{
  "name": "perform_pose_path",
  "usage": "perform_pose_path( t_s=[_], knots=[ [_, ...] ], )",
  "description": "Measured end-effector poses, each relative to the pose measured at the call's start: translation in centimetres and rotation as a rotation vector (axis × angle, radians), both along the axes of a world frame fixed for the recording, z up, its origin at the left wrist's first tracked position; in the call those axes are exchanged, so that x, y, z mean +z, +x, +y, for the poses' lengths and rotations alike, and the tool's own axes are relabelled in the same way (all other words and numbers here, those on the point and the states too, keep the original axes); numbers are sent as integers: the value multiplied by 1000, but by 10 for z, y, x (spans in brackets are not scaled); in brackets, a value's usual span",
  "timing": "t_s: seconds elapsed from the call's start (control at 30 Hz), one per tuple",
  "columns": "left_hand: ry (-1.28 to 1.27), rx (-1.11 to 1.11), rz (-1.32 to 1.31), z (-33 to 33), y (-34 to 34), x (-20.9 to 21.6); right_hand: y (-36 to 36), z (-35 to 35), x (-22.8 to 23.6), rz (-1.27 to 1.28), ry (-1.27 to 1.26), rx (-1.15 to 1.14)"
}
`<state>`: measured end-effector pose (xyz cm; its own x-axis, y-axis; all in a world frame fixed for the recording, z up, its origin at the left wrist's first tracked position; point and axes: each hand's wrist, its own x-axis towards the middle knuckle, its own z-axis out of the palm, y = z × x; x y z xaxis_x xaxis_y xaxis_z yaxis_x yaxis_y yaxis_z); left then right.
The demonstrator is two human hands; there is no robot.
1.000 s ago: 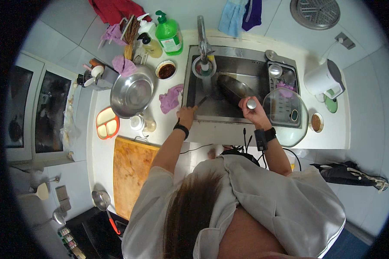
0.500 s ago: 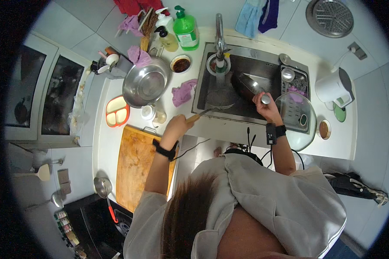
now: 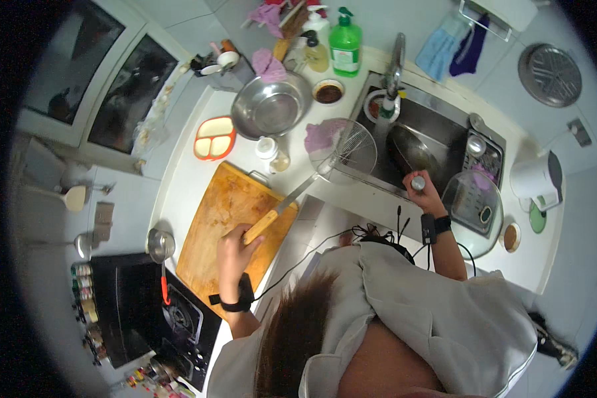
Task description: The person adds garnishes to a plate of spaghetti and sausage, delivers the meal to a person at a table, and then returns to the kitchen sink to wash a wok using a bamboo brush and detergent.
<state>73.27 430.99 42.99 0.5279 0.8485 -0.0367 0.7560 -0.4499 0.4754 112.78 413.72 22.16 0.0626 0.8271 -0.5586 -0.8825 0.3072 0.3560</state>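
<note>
My left hand [image 3: 233, 257] is closed round the wooden handle of a wire-mesh skimmer [image 3: 358, 147], above the wooden cutting board [image 3: 209, 222]. The mesh head hangs over the counter edge beside the sink, in front of a purple cloth [image 3: 317, 135]. My right hand [image 3: 428, 194] grips the handle of a dark wok [image 3: 412, 147], which lies tilted in the steel sink [image 3: 438, 118]. Most of that handle is hidden by my fingers; only its round metal end shows. The faucet [image 3: 396, 66] stands over a bowl [image 3: 377, 106] in the sink's far left corner.
A steel basin [image 3: 272, 109], an orange divided dish [image 3: 214, 138] and a white-capped jar [image 3: 267, 148] stand left of the sink. A glass lid [image 3: 467, 205] leans over its right side, near a white kettle [image 3: 534, 178]. A gas stove [image 3: 186, 318] lies at lower left.
My left hand has drawn the skimmer out of the sink, left and toward me, over the counter. My right hand stays on the wok handle. The whole view has shifted and turned.
</note>
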Motion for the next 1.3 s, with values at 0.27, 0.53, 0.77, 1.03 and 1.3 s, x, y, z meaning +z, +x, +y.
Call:
perform_pose_path(
  t_s=[0.27, 0.53, 0.77, 1.03, 1.3],
  knots=[
    [184, 247, -141, -23, -68, 64, -46, 40, 9, -59, -209, 130],
    [191, 221, -362, -30, -82, 46, -67, 55, -15, -35, -203, 269],
    [-382, 207, -468, -16, -51, -8, -70, 90, -111, -1456, 161, 610],
    [-273, -107, -109, 23, 61, -30, -94, 96, -51, -114, -51, 282],
    [-523, -288, -189, 51, 160, -109, -81, 49, -73, -1684, 176, 650]
  ],
)
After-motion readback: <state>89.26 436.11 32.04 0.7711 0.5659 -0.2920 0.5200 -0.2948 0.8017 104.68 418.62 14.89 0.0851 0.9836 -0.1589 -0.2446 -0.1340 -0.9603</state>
